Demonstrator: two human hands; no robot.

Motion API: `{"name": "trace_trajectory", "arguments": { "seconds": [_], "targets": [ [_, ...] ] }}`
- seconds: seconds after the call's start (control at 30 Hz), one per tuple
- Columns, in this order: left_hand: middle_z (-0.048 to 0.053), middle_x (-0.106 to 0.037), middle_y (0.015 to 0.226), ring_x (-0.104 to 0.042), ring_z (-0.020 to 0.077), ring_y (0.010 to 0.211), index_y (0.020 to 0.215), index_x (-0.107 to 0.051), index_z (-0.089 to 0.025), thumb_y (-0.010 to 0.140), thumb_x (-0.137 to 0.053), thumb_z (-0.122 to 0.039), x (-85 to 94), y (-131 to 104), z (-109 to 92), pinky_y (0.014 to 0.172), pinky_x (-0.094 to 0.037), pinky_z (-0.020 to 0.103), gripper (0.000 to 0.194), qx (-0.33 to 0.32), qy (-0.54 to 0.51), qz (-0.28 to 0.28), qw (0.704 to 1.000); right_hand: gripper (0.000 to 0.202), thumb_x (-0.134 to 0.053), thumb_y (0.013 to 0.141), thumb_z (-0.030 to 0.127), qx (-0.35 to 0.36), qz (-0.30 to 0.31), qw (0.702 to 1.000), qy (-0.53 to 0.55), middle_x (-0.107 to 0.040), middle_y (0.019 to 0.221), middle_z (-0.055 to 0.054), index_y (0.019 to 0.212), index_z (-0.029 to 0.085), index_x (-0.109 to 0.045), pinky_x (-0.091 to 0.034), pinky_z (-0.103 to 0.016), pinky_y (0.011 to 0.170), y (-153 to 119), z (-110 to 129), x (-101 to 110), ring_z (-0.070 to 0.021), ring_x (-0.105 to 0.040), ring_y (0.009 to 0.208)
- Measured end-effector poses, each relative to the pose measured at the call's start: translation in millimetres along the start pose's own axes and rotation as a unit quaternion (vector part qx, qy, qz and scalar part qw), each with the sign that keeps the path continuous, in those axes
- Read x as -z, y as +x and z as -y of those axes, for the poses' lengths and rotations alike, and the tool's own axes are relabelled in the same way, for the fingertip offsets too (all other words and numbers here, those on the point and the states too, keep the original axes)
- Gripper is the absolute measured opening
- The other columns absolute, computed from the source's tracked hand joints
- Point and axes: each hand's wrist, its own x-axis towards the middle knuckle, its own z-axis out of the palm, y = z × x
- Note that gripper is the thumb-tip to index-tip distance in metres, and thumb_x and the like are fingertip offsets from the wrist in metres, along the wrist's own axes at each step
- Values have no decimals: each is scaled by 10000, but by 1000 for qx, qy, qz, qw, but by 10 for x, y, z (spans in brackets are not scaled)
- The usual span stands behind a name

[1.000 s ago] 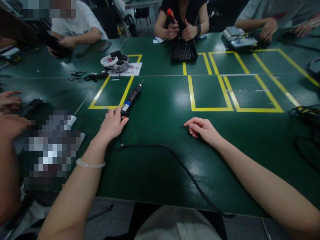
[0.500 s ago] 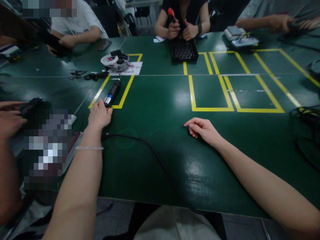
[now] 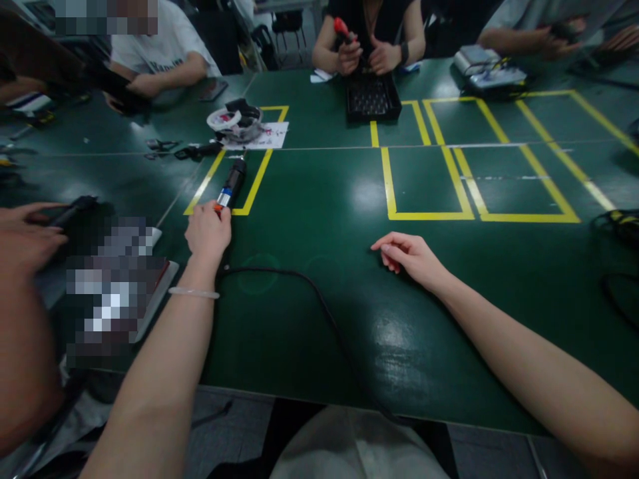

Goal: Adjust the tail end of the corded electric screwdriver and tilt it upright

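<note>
At the far left, a co-worker's hand (image 3: 32,236) is near a slim dark object (image 3: 74,209) that is too blurred to identify.

Next comes the person's left hand (image 3: 207,233), below a translucent white bangle (image 3: 194,293). It holds a black, cylindrical electric screwdriver (image 3: 233,183) with a silver-and-blue band, within a yellow-tape rectangle (image 3: 259,179) on the green tabletop (image 3: 309,199). The grip is at the rear, beside an orange part, which seems to leave the front end clear and pointing away from the body. The tape probably marks a set spot. The fingers are close together and wrapped over the tool, with the thumb along its right side; whether the tool touches the table, I cannot tell.

A black cable (image 3: 287,271) trails from behind the hand towards the near edge, apparently slack enough not to tug.

Further right, the right hand (image 3: 407,256) is well apart from the screwdriver, its forearm along the table, likely for support. Its fingers curl loosely, the index reaching out furthest, with nothing visible in them. Beyond it lies a second yellow-tape rectangle (image 3: 432,216).
</note>
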Motion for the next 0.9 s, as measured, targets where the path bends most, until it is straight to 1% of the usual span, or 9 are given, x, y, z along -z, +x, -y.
{"name": "trace_trajectory", "arguments": {
  "seconds": [0.13, 0.27, 0.43, 0.5, 0.57, 0.67, 0.73, 0.8, 0.9],
  "targets": [
    [217, -567, 1295, -583, 386, 1160, 1428, -521, -151, 1031, -341, -457, 7, -135, -124, 887, -498, 477, 533, -19, -2, -3, 1000, 284, -630, 905, 407, 0, -2, 1000, -5, -587, 652, 9, 977, 147, -716, -415, -218, 472, 10, 5, -17, -96, -514, 535],
    [222, -585, 1265, -620, 385, 1097, 1394, -549, -147, 1027, -363, -460, 79, -396, -327, 854, -515, 471, 517, -52, 6, 10, 999, 289, -637, 899, 417, -1, -8, 1000, -12, -592, 658, 5, 970, 149, -717, -405, -221, 463, 20, -1, -27, -101, -516, 535],
    [183, -597, 1232, -640, 327, 1039, 1402, -528, -147, 1039, -388, -446, 191, -816, -666, 774, -537, 394, 491, -147, 13, 22, 989, 284, -616, 905, 409, 13, -19, 1000, -21, -580, 628, 10, 963, 149, -713, -393, -233, 464, 34, 6, -38, -109, -502, 520],
    [167, -599, 1221, -642, 304, 1012, 1402, -524, -144, 1043, -402, -429, 222, -969, -812, 733, -532, 367, 474, -188, 14, 22, 982, 264, -599, 914, 382, 36, -28, 998, -36, -568, 611, 16, 953, 147, -712, -394, -241, 484, 35, 11, -58, -112, -497, 520],
    [152, -600, 1218, -637, 288, 1007, 1404, -520, -143, 1044, -425, -412, 243, -1100, -960, 724, -525, 351, 460, -226, 11, 19, 974, 237, -584, 925, 345, 66, -40, 995, -66, -569, 616, 16, 953, 148, -715, -402, -249, 520, 26, 16, -93, -115, -508, 537],
    [136, -598, 1223, -626, 273, 1027, 1414, -510, -147, 1036, -473, -400, 265, -1257, -1179, 747, -517, 343, 456, -271, 0, 25, 962, 204, -569, 938, 286, 117, -47, 982, -142, -613, 683, -2, 977, 159, -724, -414, -264, 570, -7, 33, -164, -127, -541, 585],
    [133, -595, 1227, -623, 266, 1037, 1414, -504, -148, 1031, -495, -393, 278, -1343, -1318, 767, -513, 343, 455, -291, -9, 33, 956, 192, -559, 945, 252, 159, -39, 966, -198, -666, 781, -26, 1011, 171, -720, -443, -276, 621, -36, 55, -213, -142, -578, 646],
    [132, -597, 1221, -622, 264, 1043, 1403, -503, -146, 1028, -506, -389, 289, -1419, -1444, 784, -510, 345, 447, -309, -22, 42, 950, 221, -539, 957, 224, 197, -24, 950, -243, -679, 858, -39, 1107, 183, -696, -474, -283, 674, -62, 80, -254, -158, -607, 714],
    [137, -601, 1209, -620, 270, 1049, 1395, -495, -141, 1016, -523, -381, 296, -1510, -1587, 797, -508, 353, 449, -340, -41, 50, 938, 290, -526, 970, 214, 219, 0, 929, -299, -680, 941, -54, 1237, 210, -639, -497, -292, 718, -80, 107, -291, -175, -624, 771]
  ]
}}
